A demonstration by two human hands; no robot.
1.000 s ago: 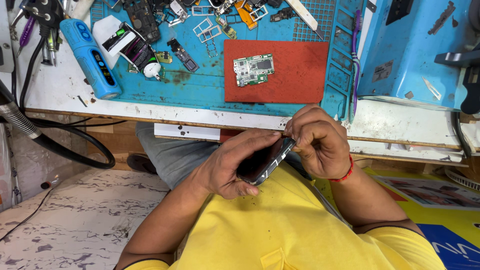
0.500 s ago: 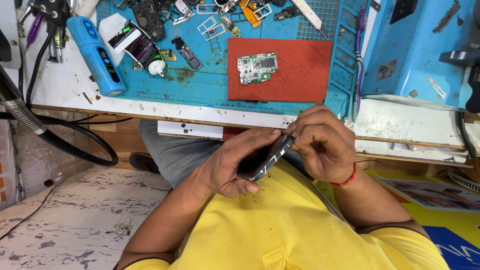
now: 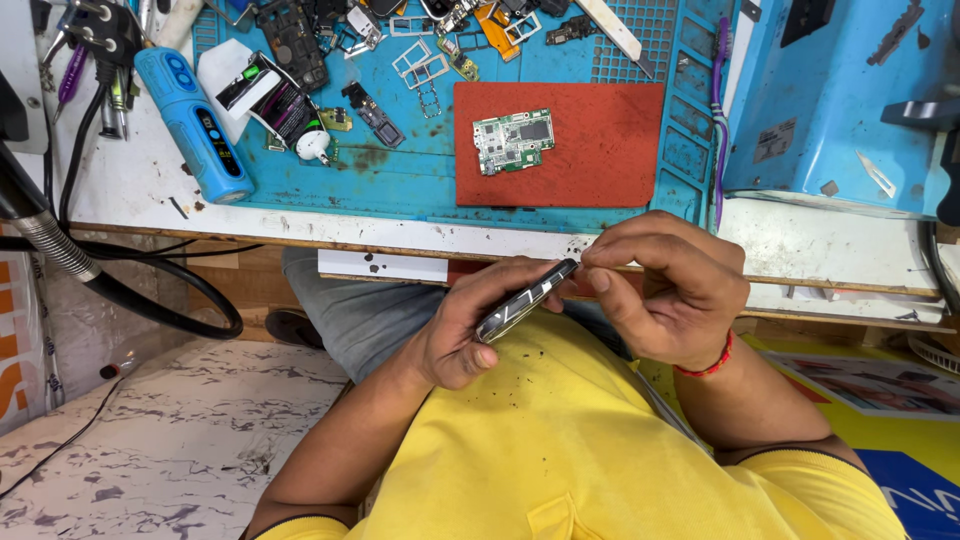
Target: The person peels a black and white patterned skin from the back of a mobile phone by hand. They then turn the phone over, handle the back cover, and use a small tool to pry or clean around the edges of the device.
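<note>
- Phone [image 3: 525, 300] held in lap zone, below the workbench edge [image 3: 400, 232], over the yellow shirt [image 3: 560, 440]. Seen edge-on, tilted, top end up toward R side.
- L hand [image 3: 465, 325] wraps the phone from below: fingers curled round its lower half, thumb along the near side. Closed firmly on it; looks like a cradle grip to keep the body steady while the other hand works the end.
- R hand [image 3: 665, 290] at the phone's upper end, fingertips [image 3: 598, 280] bunched together and pinched at the corner. Whether a small tool or part sits between them: can't tell, too small/hidden.
- Red thread band [image 3: 708, 365] on R wrist.
- On bench, well apart from the hands: green circuit board [image 3: 512, 140] lying alone on red mat [image 3: 600, 150], prob. kept there so it stays clean and findable.
- Blue work mat [image 3: 400, 180] carries loose frames, small parts and a blue cylindrical tool [image 3: 195, 125] at L.
- Black cable [image 3: 150, 290] loops off bench edge at L.
</note>
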